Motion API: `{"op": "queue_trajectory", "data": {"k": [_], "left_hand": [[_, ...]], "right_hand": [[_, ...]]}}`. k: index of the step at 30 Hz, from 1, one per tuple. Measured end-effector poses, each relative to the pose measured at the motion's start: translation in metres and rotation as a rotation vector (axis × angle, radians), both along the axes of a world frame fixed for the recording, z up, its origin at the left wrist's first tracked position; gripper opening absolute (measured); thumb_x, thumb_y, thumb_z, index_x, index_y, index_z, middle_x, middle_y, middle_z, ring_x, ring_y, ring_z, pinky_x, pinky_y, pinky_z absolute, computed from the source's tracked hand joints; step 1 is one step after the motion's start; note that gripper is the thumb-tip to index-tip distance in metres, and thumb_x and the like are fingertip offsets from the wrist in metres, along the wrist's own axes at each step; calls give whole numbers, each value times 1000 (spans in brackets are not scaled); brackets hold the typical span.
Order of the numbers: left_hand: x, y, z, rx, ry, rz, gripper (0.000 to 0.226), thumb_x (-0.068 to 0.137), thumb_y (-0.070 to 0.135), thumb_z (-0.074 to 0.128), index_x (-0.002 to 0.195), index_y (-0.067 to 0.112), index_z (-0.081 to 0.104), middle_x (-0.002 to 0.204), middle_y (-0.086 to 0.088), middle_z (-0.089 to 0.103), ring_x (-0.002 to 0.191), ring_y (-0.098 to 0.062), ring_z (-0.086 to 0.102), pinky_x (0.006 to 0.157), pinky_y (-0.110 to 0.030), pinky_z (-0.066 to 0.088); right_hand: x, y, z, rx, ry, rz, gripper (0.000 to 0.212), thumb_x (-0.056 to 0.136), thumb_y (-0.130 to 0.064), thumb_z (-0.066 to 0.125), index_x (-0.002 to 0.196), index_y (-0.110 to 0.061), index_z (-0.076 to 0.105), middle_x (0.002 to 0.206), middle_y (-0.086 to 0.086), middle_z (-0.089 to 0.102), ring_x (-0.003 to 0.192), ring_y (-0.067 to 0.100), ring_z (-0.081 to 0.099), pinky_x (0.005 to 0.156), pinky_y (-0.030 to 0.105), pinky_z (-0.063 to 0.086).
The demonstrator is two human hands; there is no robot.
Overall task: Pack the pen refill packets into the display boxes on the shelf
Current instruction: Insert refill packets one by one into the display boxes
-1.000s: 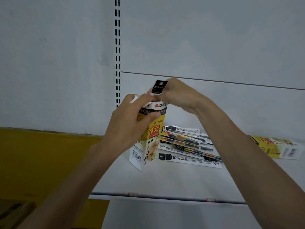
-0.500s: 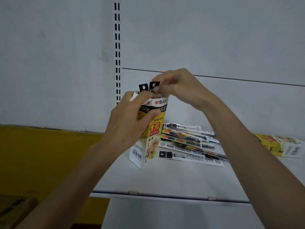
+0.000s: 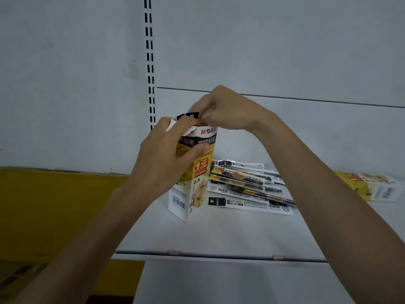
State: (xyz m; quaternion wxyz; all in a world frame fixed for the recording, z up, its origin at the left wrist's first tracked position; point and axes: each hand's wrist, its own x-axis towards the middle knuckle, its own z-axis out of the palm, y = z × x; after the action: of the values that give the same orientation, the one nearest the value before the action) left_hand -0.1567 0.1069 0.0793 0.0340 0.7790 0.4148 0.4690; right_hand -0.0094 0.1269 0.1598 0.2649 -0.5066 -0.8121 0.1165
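Hands: left hand (image 3: 166, 159) grips upright display box (image 3: 197, 189); right hand (image 3: 228, 110) pinches packet tops (image 3: 188, 116) at its mouth.
Stock: loose packets (image 3: 247, 187) lie on shelf (image 3: 219, 233), just right of box.
Risk: forced insertion may buckle packets or tip box.

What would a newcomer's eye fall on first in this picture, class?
First, the upright display box at the centre of the shelf, gripped by the left hand while the right hand pinches black-topped refill packets at its open top. Next, the loose packets fanned out on the shelf just right of it, and a second box lying flat at the far right.
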Motion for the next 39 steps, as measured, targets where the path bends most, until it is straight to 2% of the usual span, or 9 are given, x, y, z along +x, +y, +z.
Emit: {"op": "queue_trajectory", "data": {"k": [2,4,8,10,20,25,29,34,39], "left_hand": [[-6,2,-1,-23,7,-7,45,79,46,57,121,34,47,102,8,41,93,-10,43,67,-25,40],[-12,2,-2,-45,38,-30,50,77,41,63,123,34,44,104,8,41,95,-10,45,72,-25,43],[-19,5,-1,-43,68,-61,60,73,34,69,127,34,42,111,3,47,98,-12,48,79,-29,49],[-18,7,-1,-44,37,-64,64,70,38,70,127,36,41,116,2,49,99,-13,49,81,-33,49],[-11,14,2,35,121,-83,59,72,60,61,125,46,40,121,6,47,93,-10,47,74,-24,44],[-20,18,12,19,75,-184,40,78,50,54,117,39,52,117,7,49,103,-5,47,83,-19,44],[-23,19,18,-65,24,-318,38,78,20,68,100,44,49,113,14,49,103,4,48,74,-6,44],[-24,18,28,-94,109,-259,54,66,52,69,111,53,40,120,11,48,102,-7,47,77,-21,39],[-25,15,36,-162,243,-251,51,62,49,59,105,64,36,117,11,42,96,1,46,68,-11,36]], "right_hand": [[15,-2,-8,-41,478,96,21,81,-8,67,99,-18,67,111,-1,65,100,16,64,82,30,55],[39,1,-21,-39,574,33,19,81,-12,68,98,-20,63,106,-1,64,96,17,64,80,31,55],[83,9,-67,-456,-408,-265,30,74,-25,75,100,-23,61,103,-3,63,92,15,60,75,29,50],[95,7,-91,-551,-556,-368,42,66,-30,80,103,-21,62,101,-3,60,96,19,57,82,31,49],[110,-8,-106,-188,-109,-304,9,83,-15,65,91,-16,70,87,-4,67,83,10,61,71,11,43],[105,-10,-90,-128,225,-241,10,87,-15,60,84,-20,68,88,-9,71,71,-1,64,69,19,46],[102,-5,-90,-84,334,-251,15,87,-17,61,80,-26,69,91,-8,72,90,18,67,86,47,52],[104,-5,-86,-28,284,-292,12,93,-20,52,90,-24,62,103,-8,67,97,12,62,91,47,48],[96,-10,-63,33,478,-264,10,95,-18,48,91,-22,57,90,5,73,74,21,71,59,24,53]]}}
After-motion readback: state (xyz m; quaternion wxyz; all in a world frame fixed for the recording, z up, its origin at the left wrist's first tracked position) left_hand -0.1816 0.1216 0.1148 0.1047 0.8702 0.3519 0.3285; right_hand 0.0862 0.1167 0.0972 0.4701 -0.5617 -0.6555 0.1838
